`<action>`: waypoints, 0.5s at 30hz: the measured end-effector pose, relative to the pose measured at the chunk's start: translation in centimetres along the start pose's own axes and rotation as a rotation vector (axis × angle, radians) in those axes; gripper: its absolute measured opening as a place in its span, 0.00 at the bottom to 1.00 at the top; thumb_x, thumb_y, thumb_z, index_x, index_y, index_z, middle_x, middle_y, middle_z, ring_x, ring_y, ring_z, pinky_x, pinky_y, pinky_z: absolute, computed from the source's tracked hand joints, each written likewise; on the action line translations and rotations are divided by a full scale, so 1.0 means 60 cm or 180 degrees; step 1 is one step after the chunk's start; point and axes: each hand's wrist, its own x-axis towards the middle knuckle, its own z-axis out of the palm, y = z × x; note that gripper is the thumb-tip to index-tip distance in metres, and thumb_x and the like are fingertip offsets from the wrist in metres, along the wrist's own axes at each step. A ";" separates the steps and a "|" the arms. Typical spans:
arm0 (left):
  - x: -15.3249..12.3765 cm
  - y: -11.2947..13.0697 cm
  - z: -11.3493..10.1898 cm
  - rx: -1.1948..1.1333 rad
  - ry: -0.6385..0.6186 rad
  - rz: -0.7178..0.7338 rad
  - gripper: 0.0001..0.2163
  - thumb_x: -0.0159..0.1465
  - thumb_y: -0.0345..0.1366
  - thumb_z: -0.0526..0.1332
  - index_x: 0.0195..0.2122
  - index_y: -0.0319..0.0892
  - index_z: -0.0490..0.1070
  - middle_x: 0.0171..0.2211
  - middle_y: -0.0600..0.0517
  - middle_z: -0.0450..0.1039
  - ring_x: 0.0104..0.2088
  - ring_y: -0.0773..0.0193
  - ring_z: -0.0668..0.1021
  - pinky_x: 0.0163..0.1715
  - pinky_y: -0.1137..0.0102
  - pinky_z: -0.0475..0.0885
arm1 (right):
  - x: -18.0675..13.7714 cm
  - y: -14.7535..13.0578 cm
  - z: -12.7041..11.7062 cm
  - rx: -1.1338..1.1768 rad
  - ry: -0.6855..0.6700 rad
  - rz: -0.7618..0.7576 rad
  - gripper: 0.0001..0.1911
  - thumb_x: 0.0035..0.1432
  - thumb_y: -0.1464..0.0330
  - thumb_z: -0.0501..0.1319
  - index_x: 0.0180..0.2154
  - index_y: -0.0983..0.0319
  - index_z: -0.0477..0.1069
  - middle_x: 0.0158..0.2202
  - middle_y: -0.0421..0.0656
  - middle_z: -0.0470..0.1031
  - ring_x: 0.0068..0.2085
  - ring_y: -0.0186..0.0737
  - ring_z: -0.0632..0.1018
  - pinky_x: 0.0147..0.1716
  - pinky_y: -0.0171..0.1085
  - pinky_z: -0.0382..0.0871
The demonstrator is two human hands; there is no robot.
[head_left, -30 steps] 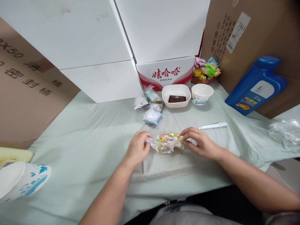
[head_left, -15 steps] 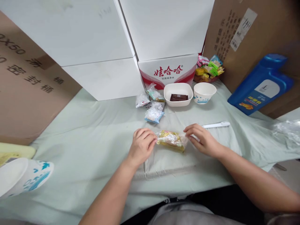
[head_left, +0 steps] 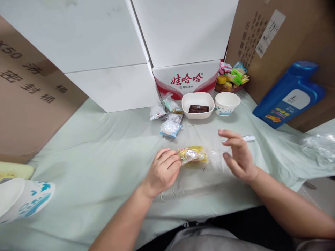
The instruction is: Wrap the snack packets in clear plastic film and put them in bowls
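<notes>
My left hand (head_left: 164, 171) is closed on the left end of a clear plastic bag with yellow snack packets (head_left: 193, 154) in it, which lies on the cloth. My right hand (head_left: 240, 158) is apart from the bag, on its right side, with the fingers spread and nothing in them. Just behind those fingers lies a slim white-handled tool (head_left: 249, 138), partly hidden by the hand. A thin dark strand (head_left: 205, 167) lies at the bag's near right edge. Farther back sits a group of small clear bags (head_left: 170, 128) with different contents.
Behind the bags stand a white bowl (head_left: 185, 111) holding dark brown packets and a paper cup (head_left: 227, 104). A basket of colourful snacks (head_left: 232, 78) is at the back. A blue bottle (head_left: 285, 96) leans at right; another paper cup (head_left: 36, 200) is at left. Cartons (head_left: 36, 104) flank the cloth.
My right hand has let go of the bag's right end, moved right and spread its fingers. My left hand keeps its hold on the left end.
</notes>
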 end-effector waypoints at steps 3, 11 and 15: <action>0.002 0.010 -0.004 -0.0094 -0.0122 0.0205 0.11 0.61 0.22 0.55 0.35 0.45 0.72 0.37 0.52 0.79 0.47 0.59 0.77 0.55 0.57 0.64 | 0.003 -0.029 0.004 -0.0319 -0.1214 -0.0435 0.25 0.62 0.66 0.58 0.59 0.57 0.57 0.58 0.54 0.66 0.58 0.52 0.70 0.53 0.51 0.68; 0.005 0.021 -0.001 -0.0010 -0.0468 0.0106 0.10 0.62 0.25 0.55 0.38 0.44 0.74 0.29 0.51 0.73 0.37 0.60 0.75 0.50 0.56 0.68 | 0.002 -0.036 0.019 -0.1002 -0.2863 0.0110 0.07 0.63 0.66 0.58 0.32 0.60 0.72 0.25 0.40 0.73 0.26 0.37 0.74 0.27 0.35 0.63; 0.003 0.028 0.002 0.0012 -0.0548 0.0218 0.11 0.63 0.24 0.54 0.33 0.45 0.73 0.29 0.52 0.73 0.38 0.61 0.74 0.52 0.57 0.67 | 0.006 -0.032 0.023 -0.0997 -0.2246 -0.0069 0.09 0.66 0.68 0.54 0.35 0.61 0.72 0.35 0.47 0.75 0.36 0.41 0.75 0.36 0.39 0.68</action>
